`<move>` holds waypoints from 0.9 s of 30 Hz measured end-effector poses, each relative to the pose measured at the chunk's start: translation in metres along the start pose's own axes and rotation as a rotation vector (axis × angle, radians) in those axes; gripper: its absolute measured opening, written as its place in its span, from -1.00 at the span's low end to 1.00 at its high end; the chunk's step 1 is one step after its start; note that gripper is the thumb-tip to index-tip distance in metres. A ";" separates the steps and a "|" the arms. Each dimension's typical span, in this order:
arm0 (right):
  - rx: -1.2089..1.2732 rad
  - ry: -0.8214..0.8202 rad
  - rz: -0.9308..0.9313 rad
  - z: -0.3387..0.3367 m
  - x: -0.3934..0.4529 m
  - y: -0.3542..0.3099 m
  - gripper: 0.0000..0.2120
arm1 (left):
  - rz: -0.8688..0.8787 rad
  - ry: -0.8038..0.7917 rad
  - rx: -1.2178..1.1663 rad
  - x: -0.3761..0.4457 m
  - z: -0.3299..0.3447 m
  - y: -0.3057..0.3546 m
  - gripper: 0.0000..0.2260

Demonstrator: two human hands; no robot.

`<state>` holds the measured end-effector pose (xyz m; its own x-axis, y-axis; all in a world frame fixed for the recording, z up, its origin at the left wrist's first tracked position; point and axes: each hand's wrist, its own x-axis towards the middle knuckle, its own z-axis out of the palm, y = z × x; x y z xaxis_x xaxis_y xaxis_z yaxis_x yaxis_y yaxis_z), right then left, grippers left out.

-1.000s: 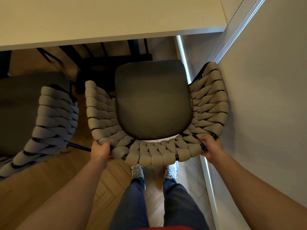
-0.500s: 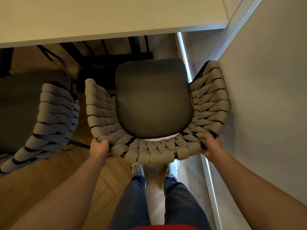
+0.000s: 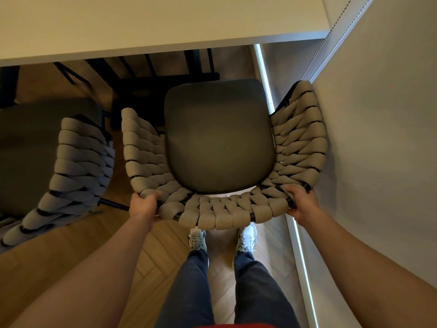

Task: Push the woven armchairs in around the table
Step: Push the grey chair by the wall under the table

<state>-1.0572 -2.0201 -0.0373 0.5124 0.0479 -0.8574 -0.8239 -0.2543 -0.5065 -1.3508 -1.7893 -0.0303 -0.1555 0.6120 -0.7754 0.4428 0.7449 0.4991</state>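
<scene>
A woven armchair [image 3: 224, 209] with a beige rope back and a dark grey seat cushion stands right in front of me, facing the pale table [image 3: 142, 22]. The front of its seat lies just short of the table's near edge. My left hand [image 3: 144, 205] grips the left rear corner of the woven backrest. My right hand [image 3: 299, 201] grips the right rear corner. A second woven armchair [image 3: 78, 166] stands to the left, its seat partly under the table.
A light roller blind or wall [image 3: 378, 150] runs close along the chair's right arm, with a bright strip at its foot. Dark table legs [image 3: 165, 74] show under the tabletop. My feet stand on herringbone wood floor [image 3: 71, 237] right behind the chair.
The chair has slid slightly forward toward the table with both hands still on its backrest. The neighbouring chair has not moved.
</scene>
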 end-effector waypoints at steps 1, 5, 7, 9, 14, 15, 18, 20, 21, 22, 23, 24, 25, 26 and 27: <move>-0.007 0.001 -0.006 0.000 0.000 0.000 -0.45 | -0.002 -0.004 0.002 0.000 -0.001 0.000 -0.54; -0.031 0.017 -0.026 0.000 -0.004 0.006 -0.50 | -0.012 -0.021 -0.015 0.001 -0.002 0.000 -0.53; -0.033 0.026 -0.035 0.000 -0.006 0.010 -0.49 | -0.007 -0.034 -0.023 -0.001 -0.002 0.001 -0.52; -0.032 0.028 -0.038 -0.001 -0.007 0.011 -0.49 | 0.008 -0.039 -0.039 -0.003 -0.001 0.000 -0.51; -0.051 0.005 -0.036 -0.007 -0.008 0.010 -0.43 | 0.071 -0.013 -0.078 -0.019 0.004 -0.014 -0.49; -0.051 -0.004 -0.038 -0.008 -0.009 0.010 -0.43 | 0.077 -0.011 -0.096 -0.022 0.005 -0.017 -0.49; -0.063 -0.059 -0.050 -0.012 -0.013 0.014 -0.42 | 0.105 -0.038 -0.118 -0.031 0.006 -0.026 -0.48; -0.074 -0.098 -0.057 -0.014 -0.018 0.019 -0.40 | 0.121 -0.053 -0.136 -0.038 0.008 -0.033 -0.47; -0.078 -0.112 -0.054 -0.015 -0.021 0.023 -0.39 | 0.120 -0.055 -0.149 -0.044 0.010 -0.036 -0.46; -0.083 -0.126 -0.048 -0.015 -0.024 0.026 -0.37 | 0.117 -0.056 -0.161 -0.049 0.011 -0.040 -0.44; -0.091 -0.143 -0.041 -0.016 -0.028 0.030 -0.36 | 0.112 -0.057 -0.174 -0.054 0.013 -0.043 -0.43; -0.105 -0.164 -0.033 -0.016 -0.031 0.035 -0.34 | 0.104 -0.056 -0.182 -0.058 0.014 -0.048 -0.42; -0.118 -0.181 -0.025 -0.016 -0.035 0.040 -0.34 | 0.096 -0.054 -0.184 -0.060 0.014 -0.053 -0.40; -0.129 -0.195 -0.015 -0.016 -0.039 0.044 -0.33 | 0.088 -0.051 -0.178 -0.061 0.013 -0.059 -0.38; -0.141 -0.202 -0.001 -0.016 -0.043 0.049 -0.33 | 0.082 -0.047 -0.175 -0.063 0.012 -0.064 -0.37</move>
<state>-1.1157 -2.0505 -0.0243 0.4425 0.2372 -0.8648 -0.7742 -0.3857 -0.5019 -1.3586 -1.8788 -0.0180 -0.0823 0.6622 -0.7448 0.2909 0.7307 0.6176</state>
